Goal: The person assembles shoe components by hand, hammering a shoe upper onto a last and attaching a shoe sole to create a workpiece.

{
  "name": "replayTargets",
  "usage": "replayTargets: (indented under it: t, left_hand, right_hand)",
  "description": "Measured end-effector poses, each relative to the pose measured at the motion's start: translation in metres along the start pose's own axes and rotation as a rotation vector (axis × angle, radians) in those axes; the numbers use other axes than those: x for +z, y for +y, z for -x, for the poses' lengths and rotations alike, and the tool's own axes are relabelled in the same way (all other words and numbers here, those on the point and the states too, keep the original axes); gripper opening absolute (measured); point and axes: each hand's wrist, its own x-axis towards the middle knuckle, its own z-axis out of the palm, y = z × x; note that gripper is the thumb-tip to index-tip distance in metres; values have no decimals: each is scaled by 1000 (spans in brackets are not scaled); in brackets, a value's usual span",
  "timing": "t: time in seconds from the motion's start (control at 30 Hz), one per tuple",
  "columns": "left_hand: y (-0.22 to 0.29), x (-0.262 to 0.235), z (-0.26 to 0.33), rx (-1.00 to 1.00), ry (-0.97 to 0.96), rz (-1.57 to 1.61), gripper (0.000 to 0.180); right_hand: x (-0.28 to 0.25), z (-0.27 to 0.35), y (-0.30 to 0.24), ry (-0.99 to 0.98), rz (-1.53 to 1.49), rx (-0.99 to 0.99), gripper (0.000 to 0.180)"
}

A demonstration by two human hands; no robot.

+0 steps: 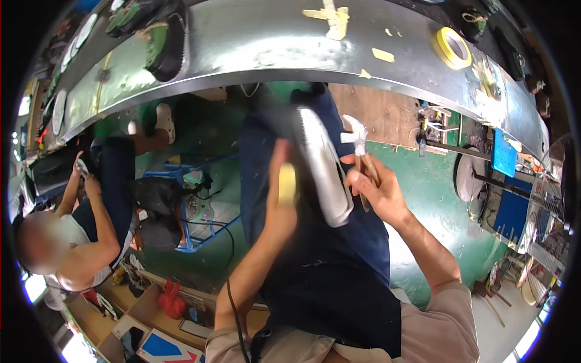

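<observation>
Over my lap lies a shoe with its pale, silvery-white sole (325, 172) facing up and its dark upper turned toward my left hand (282, 193). That hand is closed along the upper's side, smeared by motion, with its fingers partly hidden. A yellow patch, perhaps tape around a finger, shows on it. Close by the sole's right edge, my right hand (382, 189) grips the brown wooden handle of a hammer (356, 134). The hammer's metal head points up, away from me, beside the shoe.
A metal bench (260, 57) runs across ahead, carrying a yellow tape roll (452, 48) and a dark green shoe (166, 51). At left, another person (91, 230) sits near a blue-framed stool (192, 236). A cable (232, 254) hangs by my left arm. Wooden compartments (142, 308) stand lower left.
</observation>
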Motion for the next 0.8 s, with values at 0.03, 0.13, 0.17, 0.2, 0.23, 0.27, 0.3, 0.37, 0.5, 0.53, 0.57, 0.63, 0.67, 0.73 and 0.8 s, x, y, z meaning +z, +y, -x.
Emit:
replayTargets:
  t: [0.03,0.13,0.17,0.2,0.23,0.27,0.3,0.37,0.5,0.53,0.57,0.63,0.67,0.73,0.8]
  left_hand:
    - [-59,4,-1,-560,25,406,58]
    - [-41,-6,-16,-639,-60,792,62]
    - [-44,-9,-12,-645,-50,798,62]
    - [-50,-11,-9,-539,-122,811,61]
    - [-53,-13,-11,-422,-199,819,61]
    - [-54,-14,-11,-419,-198,823,61]
    - [-55,-15,-9,-361,-208,745,60]
    - [-52,-17,-10,-342,-239,636,59]
    - [-62,-19,-9,-320,-243,630,55]
    - [-61,-17,-9,-321,-245,633,55]
    - [-60,-14,-8,-282,-252,613,57]
    - [-69,-15,-5,-212,-259,546,58]
    - [-68,-15,-4,-214,-275,547,58]
    - [-62,-15,-3,-150,-282,458,56]
    - [-58,-12,0,-147,-313,486,56]
  right_hand:
    - [5,-2,-1,-57,52,43,40]
    - [-14,-6,-10,-231,201,201,39]
    - [-17,-3,-14,-381,292,317,39]
    - [-14,2,-12,-389,296,325,39]
    - [-8,4,-10,-445,248,336,40]
    - [-3,4,-6,-500,199,346,41]
    - [-1,-8,0,-563,162,343,36]
    - [11,-15,6,-538,401,146,33]
    - [30,-9,19,-278,875,-434,26]
    - [28,-7,20,-243,868,-458,25]
    - [25,-3,18,-228,833,-425,23]
    - [17,-7,2,-324,783,-282,23]
    - [12,-8,-9,-405,732,-135,23]
    - [13,-6,-32,-385,950,-250,23]
    - [17,-3,-44,-365,1166,-360,25]
